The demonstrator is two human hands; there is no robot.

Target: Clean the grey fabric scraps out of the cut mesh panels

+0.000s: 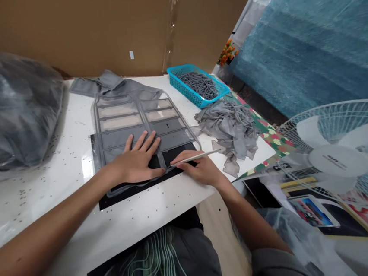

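Observation:
A clear plastic template point(119, 110) with grey raised strips lies on the table, partly over grey fabric point(175, 128) and a black mat point(104, 202). My left hand point(137, 160) presses flat on its near half, fingers spread. Close beside it, my right hand point(200, 169) is closed around a thin whitish pen-like tool point(201, 155). The tool's tip points left, at the template's near edge by my left thumb. What kind of tool it is, I cannot make out. More grey fabric point(113, 84) bunches beyond the template's far edge.
A blue basket point(196, 100) of thin grey pieces stands at the back right, near a heap of grey fabric scraps point(230, 125). Small dark specks dot the white table point(73, 174). A plastic-wrapped bundle point(12, 111) sits left; a fan point(339, 160) stands right. Cardboard point(96, 33) rises behind.

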